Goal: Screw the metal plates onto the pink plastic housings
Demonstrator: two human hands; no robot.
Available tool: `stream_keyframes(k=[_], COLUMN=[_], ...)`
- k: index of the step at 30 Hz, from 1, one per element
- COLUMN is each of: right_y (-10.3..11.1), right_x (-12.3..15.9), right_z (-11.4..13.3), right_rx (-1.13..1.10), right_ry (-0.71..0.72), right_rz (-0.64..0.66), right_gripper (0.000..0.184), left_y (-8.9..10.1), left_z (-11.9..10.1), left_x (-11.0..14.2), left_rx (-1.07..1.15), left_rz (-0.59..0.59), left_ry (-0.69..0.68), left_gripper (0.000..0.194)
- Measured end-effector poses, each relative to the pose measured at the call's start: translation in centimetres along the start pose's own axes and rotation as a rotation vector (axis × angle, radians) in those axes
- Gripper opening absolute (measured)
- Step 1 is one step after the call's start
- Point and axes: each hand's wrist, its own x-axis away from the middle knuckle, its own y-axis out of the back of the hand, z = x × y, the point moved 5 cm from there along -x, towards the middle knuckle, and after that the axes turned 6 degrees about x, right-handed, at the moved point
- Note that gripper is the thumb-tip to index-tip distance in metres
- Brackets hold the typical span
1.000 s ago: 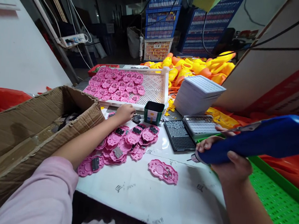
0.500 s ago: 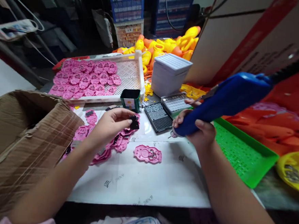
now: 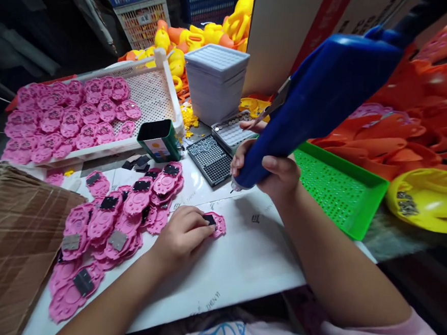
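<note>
the blue screwdriver [image 3: 320, 97] looks like smooth plastic.

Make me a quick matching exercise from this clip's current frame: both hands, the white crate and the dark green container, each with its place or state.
1. Left hand
2. Right hand
3. White crate
4. Dark green container

A. Holds many pink pieces
B. Wrapped around a blue power tool
C. Between the crate and a black perforated tray
D. At a lone pink piece with a black plate

Pairs: 1-D, 2-B, 3-A, 4-C
</note>
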Motion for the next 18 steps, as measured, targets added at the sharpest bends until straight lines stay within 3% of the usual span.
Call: stream_keyframes(k=[7,12,18], right_y=[0.0,0.0,0.1], right_x=[0.0,0.1,0.1], right_z=[0.0,0.2,0.4], right_rx=[0.020,0.033,0.053], right_ry=[-0.005,-0.011,0.055], right_rz=[-0.007,-0.020,-0.008], right_gripper=[0.060,0.058,0.068], left_y=[-0.3,-0.1,-0.2], left_z=[0.1,0.5,1.3], left_x=[0.1,0.1,0.3], left_rx=[0.042,0.020,-0.011], left_rz=[0.176,0.135,0.133], left_ry=[0.086,0.151,0.196], left_gripper=[0.020,0.015,0.011])
